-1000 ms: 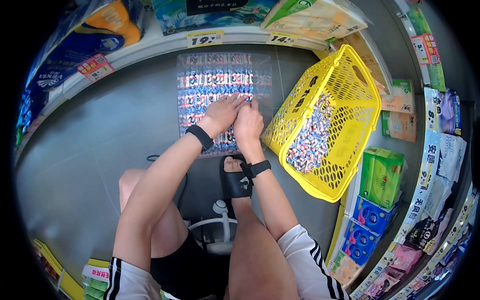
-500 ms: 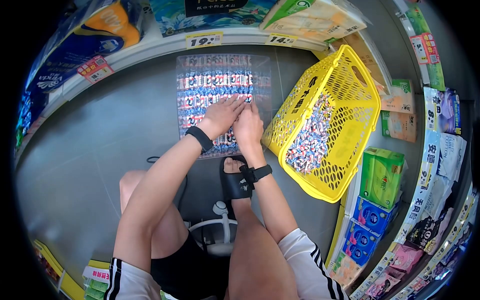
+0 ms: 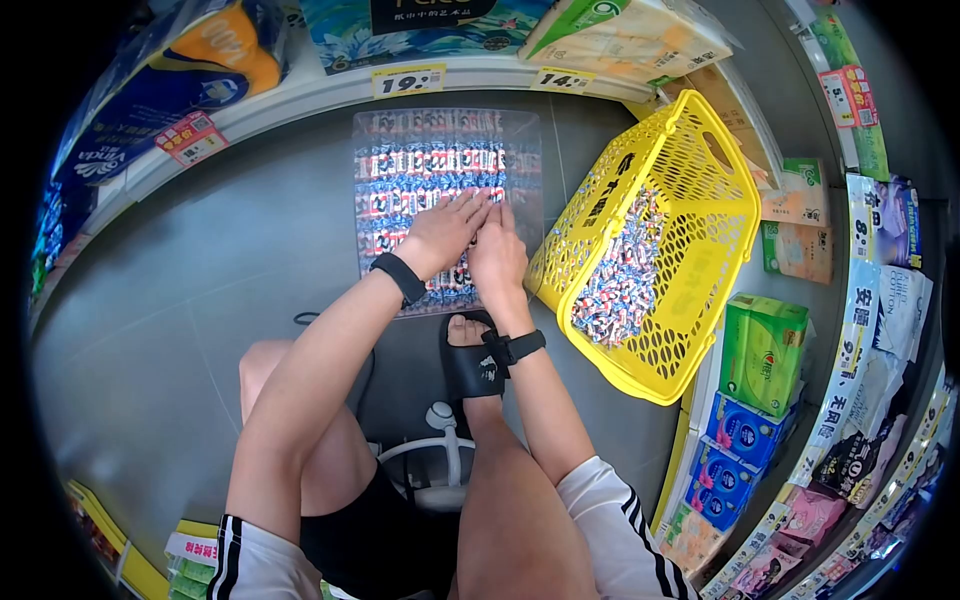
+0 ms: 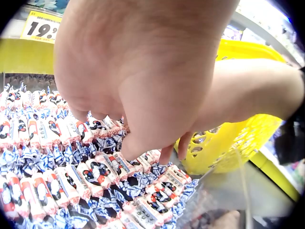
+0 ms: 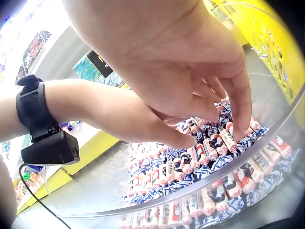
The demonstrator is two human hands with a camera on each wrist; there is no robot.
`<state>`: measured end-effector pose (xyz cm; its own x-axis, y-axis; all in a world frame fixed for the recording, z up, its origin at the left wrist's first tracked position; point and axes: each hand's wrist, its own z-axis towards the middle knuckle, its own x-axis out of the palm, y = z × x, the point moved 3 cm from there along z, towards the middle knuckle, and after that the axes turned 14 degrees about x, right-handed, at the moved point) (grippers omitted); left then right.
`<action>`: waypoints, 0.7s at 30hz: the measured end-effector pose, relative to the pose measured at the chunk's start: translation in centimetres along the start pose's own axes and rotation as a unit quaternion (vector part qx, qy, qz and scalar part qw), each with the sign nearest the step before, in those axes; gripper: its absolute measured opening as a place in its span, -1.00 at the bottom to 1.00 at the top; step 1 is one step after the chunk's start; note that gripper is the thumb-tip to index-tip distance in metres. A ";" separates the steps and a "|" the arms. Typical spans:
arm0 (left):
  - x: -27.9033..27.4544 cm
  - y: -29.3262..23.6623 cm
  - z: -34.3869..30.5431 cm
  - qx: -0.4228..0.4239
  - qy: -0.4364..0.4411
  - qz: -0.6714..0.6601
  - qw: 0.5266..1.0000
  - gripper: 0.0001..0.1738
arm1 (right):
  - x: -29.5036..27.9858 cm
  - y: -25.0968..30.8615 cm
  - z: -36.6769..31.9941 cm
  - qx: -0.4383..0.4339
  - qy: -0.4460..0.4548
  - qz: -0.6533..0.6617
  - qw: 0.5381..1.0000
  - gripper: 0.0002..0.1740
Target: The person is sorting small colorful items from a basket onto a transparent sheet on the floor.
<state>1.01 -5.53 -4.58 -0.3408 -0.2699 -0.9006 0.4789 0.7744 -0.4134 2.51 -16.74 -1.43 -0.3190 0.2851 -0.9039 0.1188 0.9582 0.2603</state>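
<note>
Wrapped candies (image 3: 430, 160) with white, red and blue wrappers lie in neat rows inside a clear plastic box (image 3: 525, 125) on the floor. My left hand (image 3: 440, 235) rests over the rows near the box's right side, its fingers extended onto the candies. Right beside it, my right hand (image 3: 498, 255) points its fingers down, the fingertips at the candies. In the right wrist view, its long fingers (image 5: 239, 102) reach down among the wrappers, close to the left thumb (image 5: 178, 139). Part of the rows is hidden beneath both hands.
A yellow basket (image 3: 735, 200) leans on its side at the right, with a heap of loose candies (image 3: 620, 280) inside. Shelves with tissue packs (image 3: 765, 355) line the front and right. My sandalled foot (image 3: 468, 350) is just behind the box, next to a white stool (image 3: 440, 450).
Both hands stay at nearly the same spot over the candies. The right wrist has shifted very slightly; the rows and the basket look unchanged.
</note>
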 end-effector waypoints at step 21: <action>-0.4 -1.6 -1.0 -0.049 0.082 0.001 0.995 -0.07 | -1.4 0.4 -1.1 0.048 0.033 -0.027 0.998 -0.47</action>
<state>-0.40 -6.10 -3.47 -0.4708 -0.1782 -0.8641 0.4010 0.8292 -0.3895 1.97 -16.77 0.27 -0.3877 0.2374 -0.8907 0.1877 0.9663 0.1759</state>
